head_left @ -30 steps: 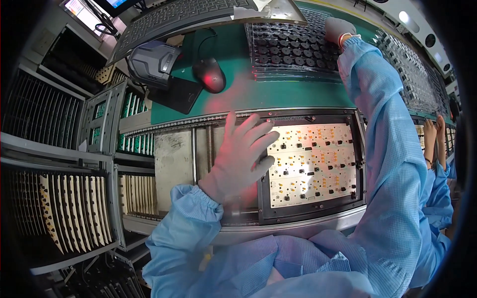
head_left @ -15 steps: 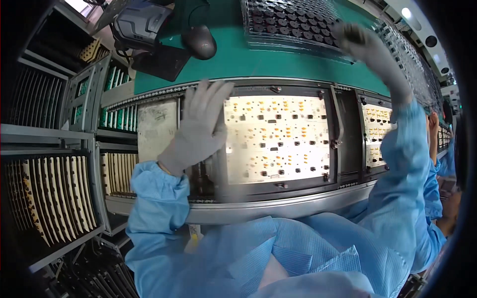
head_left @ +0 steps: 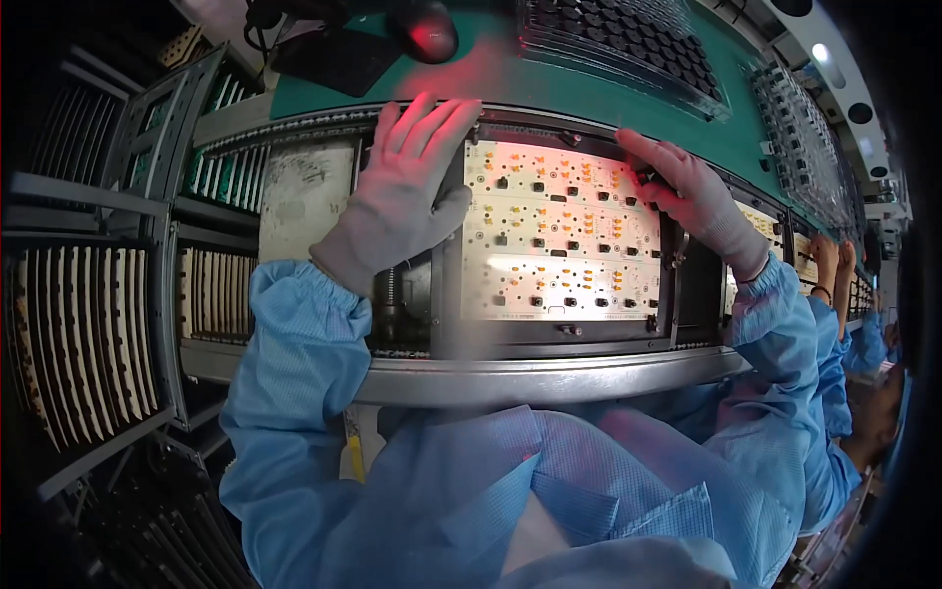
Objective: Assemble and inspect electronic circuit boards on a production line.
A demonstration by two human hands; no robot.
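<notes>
My left hand (head_left: pixel 407 187), in a grey glove, lies with its fingers stretched and a little apart over the left edge of a black carrier frame (head_left: pixel 628 341). In that frame sits a pale circuit board (head_left: pixel 535 280), dotted with small black and orange parts. Above the board's upper right corner is my right hand (head_left: pixel 692 187), gloved too, its fingers bent in and the thumb close to the fingertips. A dark spot shows between thumb and fingers; what it is, I cannot make out.
A clear tray of round black parts (head_left: pixel 628 44) stands on the green mat (head_left: pixel 481 74), near a mouse (head_left: pixel 424 31). Board racks (head_left: pixel 83 344) fill the left side. A metal rail (head_left: pixel 549 378) runs along the front. Another person's hands (head_left: pixel 832 260) work farther right.
My right hand has come from the parts tray down to the board's upper right corner. My left hand stays at the frame's left edge. A red glow now falls over the hands and mat.
</notes>
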